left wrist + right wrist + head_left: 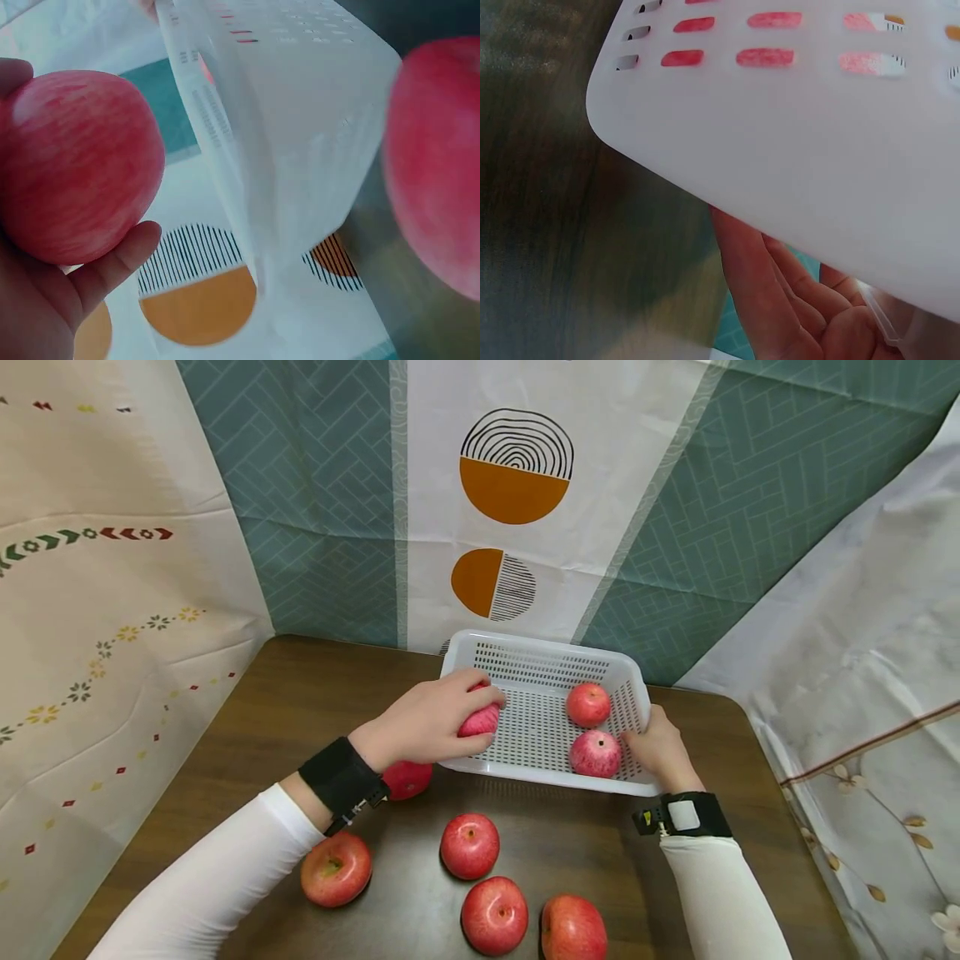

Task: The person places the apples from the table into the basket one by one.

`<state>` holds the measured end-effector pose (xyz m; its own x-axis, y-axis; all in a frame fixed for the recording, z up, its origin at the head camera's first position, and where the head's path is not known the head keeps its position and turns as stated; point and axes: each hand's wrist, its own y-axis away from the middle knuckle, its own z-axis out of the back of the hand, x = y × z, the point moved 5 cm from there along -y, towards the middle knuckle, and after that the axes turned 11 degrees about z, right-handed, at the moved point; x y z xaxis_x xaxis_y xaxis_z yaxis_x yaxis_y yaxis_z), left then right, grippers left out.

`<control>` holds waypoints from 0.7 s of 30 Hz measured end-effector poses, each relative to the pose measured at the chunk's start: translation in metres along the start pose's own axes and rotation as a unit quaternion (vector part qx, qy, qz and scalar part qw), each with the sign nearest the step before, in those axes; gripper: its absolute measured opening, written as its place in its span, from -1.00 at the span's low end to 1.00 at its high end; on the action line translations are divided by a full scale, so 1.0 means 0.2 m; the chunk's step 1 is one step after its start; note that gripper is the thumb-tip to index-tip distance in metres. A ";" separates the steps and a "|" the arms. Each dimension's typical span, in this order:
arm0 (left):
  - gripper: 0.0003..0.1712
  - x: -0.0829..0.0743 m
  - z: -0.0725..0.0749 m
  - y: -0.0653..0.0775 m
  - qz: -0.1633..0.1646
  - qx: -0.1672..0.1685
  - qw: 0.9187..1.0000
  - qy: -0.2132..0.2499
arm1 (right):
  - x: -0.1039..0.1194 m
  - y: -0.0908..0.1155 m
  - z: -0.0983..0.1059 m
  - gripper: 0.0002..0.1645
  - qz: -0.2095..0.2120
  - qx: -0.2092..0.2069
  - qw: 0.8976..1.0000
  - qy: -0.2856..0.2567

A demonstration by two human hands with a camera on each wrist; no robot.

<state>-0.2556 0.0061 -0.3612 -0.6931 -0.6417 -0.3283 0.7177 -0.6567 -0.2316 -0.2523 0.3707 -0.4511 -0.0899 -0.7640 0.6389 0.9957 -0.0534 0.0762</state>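
My left hand (pixel 431 718) grips a red apple (pixel 82 165) at the left end of a white plastic basket (pixel 534 727). In the left wrist view, the thumb and palm curve round the fruit beside the basket's wall. Two more apples, one red (pixel 588 704) and one streaked pink (pixel 596 753), lie inside toward the right end. My right hand (pixel 663 750) holds the basket's right rim, thumb over the inner side. In the right wrist view, its fingers (pixel 754 285) show below the slotted basket, partly hidden by it.
On the brown table (pixel 247 735), an apple (pixel 407 778) sits under my left wrist and another (pixel 336 868) by the left sleeve. Toward the front lie three more apples (pixel 469 846). Patterned cloth (pixel 322 568) hangs behind the table and along both sides.
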 end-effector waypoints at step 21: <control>-0.46 -0.20 -0.17 -0.46 0.041 0.081 0.993 -0.080 | -0.01 0.00 0.00 -0.16 -0.006 -0.006 1.000 -0.005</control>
<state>-0.2920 0.1054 -0.3590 -0.6435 -0.7424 -0.1865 0.7613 -0.6461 -0.0546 -0.2513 0.3719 -0.4522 -0.1028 -0.7563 0.6461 0.9946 -0.0712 0.0750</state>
